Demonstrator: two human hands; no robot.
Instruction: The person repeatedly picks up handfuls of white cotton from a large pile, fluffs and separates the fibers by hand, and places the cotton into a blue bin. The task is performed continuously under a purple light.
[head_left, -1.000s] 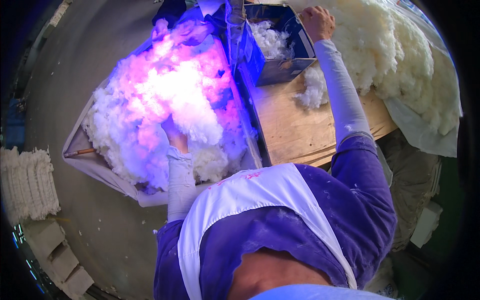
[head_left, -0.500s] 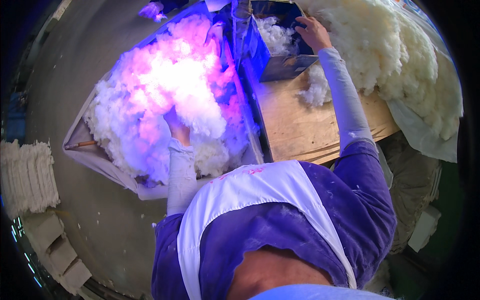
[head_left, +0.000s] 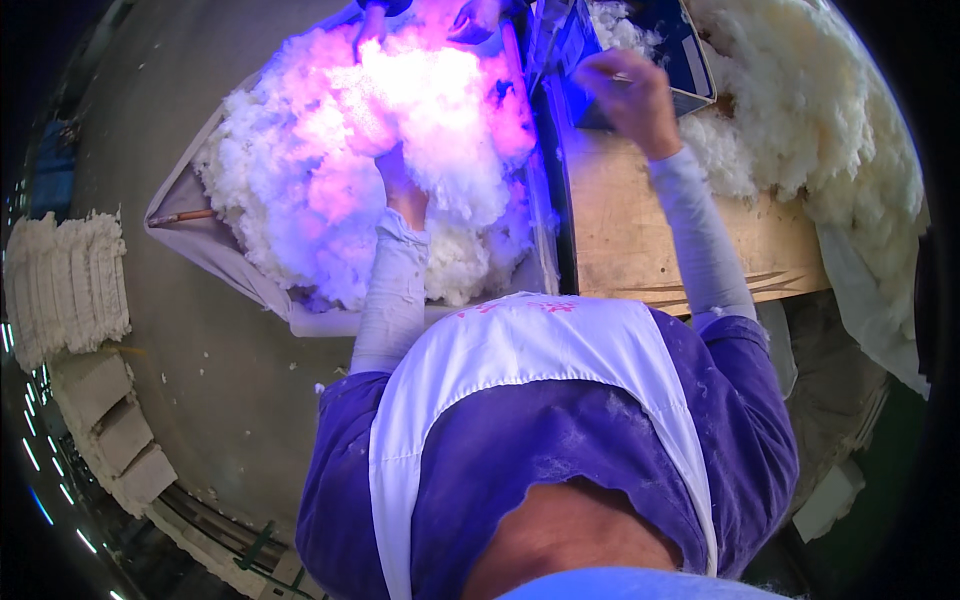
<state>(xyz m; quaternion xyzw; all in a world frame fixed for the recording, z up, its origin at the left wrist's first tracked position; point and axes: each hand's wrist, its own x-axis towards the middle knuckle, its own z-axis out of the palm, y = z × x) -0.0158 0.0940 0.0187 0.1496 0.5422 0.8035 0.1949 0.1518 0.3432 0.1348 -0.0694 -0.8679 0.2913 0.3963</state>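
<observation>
The bare wooden tabletop at one o'clock gives open passage between the dark upright panel and the heaped raw cotton at two o'clock. At eleven o'clock the lit cotton pile fills its cloth-lined bin, burying the left hand. The right hand crowds a blue box at twelve.

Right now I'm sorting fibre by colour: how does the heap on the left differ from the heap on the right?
The left heap glows pink-violet under a lamp; the right heap looks plain cream. The left heap lies on a pale sheet, with the left hand sunk in it; the right heap borders the wooden board, untouched. Both are loose, fluffy fibre.
</observation>
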